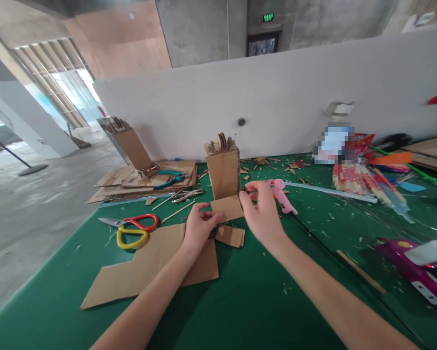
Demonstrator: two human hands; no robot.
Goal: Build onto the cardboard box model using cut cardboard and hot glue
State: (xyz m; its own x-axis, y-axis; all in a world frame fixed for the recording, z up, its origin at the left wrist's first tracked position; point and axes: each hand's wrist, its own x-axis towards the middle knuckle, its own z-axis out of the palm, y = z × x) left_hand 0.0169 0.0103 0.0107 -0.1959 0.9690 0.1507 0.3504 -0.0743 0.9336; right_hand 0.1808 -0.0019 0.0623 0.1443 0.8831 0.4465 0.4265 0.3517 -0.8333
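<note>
We note both bare forearms [167, 287] extended forward, converging; our bare left hand [199, 224], thumb pointing inward; our bare right hand [262, 211] slightly higher, fingers curled.

Place: craft workshop
Table [273, 311]: scissors [124, 223], glue gun [283, 198], cut cardboard [156, 260] on it
Behind table: bare concrete wall [204, 29], exit sign [268, 18]

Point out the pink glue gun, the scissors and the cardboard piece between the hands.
Pink glue gun [283, 198], head view: handle.
Scissors [122, 224], head view: near the pivot.
Cardboard piece [227, 208], head view: flat face.
</note>
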